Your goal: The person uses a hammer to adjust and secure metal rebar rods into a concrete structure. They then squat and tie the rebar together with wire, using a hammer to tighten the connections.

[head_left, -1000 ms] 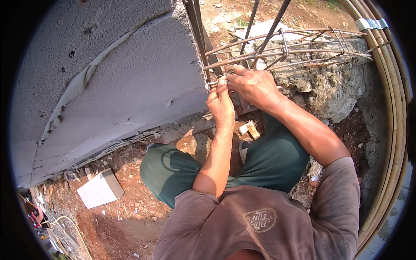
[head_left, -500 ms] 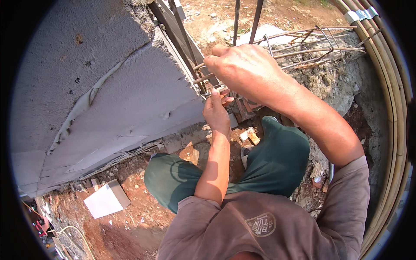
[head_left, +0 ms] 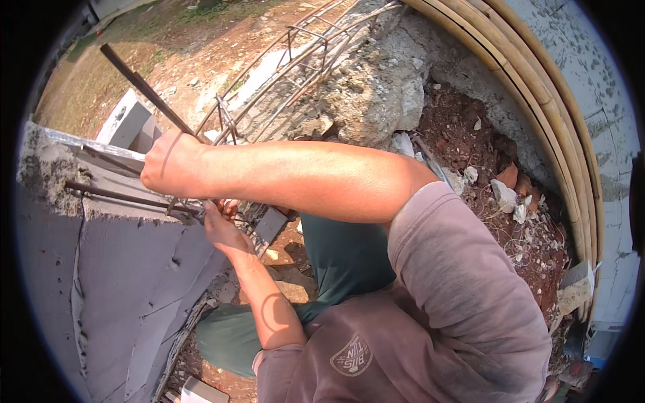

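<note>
Both hands [head_left: 195,195] grip rebar cage [head_left: 269,87] (beside wall [head_left: 127,282]).

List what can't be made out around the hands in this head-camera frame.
- Right hand, head view: fingers curl away from the camera, so whatever they grip is hidden.
- Left hand: fingertips sit under the right forearm among the rebar cage; any wire or tool is too small to tell.
- Horizontal bar: its far end is hidden by the grey block wall.
</note>
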Action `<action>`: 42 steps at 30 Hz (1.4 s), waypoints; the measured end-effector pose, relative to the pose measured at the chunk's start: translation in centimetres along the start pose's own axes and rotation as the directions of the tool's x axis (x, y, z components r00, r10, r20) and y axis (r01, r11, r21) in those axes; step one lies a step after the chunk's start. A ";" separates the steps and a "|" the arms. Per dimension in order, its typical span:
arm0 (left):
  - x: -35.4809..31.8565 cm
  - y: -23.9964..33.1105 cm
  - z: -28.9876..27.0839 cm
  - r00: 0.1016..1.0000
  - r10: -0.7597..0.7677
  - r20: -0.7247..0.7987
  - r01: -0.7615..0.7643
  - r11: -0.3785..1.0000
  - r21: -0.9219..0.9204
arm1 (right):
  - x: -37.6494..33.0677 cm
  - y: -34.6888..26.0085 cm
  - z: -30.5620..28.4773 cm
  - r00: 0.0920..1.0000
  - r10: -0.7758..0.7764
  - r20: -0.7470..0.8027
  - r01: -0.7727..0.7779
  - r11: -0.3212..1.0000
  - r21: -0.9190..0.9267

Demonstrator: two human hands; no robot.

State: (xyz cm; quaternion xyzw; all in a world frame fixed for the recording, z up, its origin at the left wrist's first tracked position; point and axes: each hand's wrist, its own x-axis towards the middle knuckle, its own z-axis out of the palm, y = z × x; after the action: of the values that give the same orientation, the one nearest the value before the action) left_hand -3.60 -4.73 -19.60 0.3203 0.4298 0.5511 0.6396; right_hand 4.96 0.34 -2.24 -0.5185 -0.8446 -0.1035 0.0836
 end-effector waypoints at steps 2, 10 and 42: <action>-0.1 -1.3 0.5 0.999 0.001 0.048 -0.008 0.991 0.134 | -2.8 -0.8 0.9 0.927 0.185 -0.326 -0.173 0.983 0.066; 0.1 -2.5 -1.9 0.975 -0.032 0.221 0.006 0.993 0.116 | -21.1 -3.5 0.8 0.647 0.640 -0.414 -0.251 0.692 0.677; 1.3 -6.9 -4.1 0.974 -0.206 0.098 0.169 0.940 0.297 | -60.2 -11.8 -7.1 -0.253 0.968 -0.007 -0.867 -0.230 -0.443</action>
State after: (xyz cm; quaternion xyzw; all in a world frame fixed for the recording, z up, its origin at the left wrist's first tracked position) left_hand -4.29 -4.99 -27.72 0.4017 0.4918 0.3978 0.6622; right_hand 21.60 -58.40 -11.37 -0.9900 -0.1026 -0.0248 -0.0939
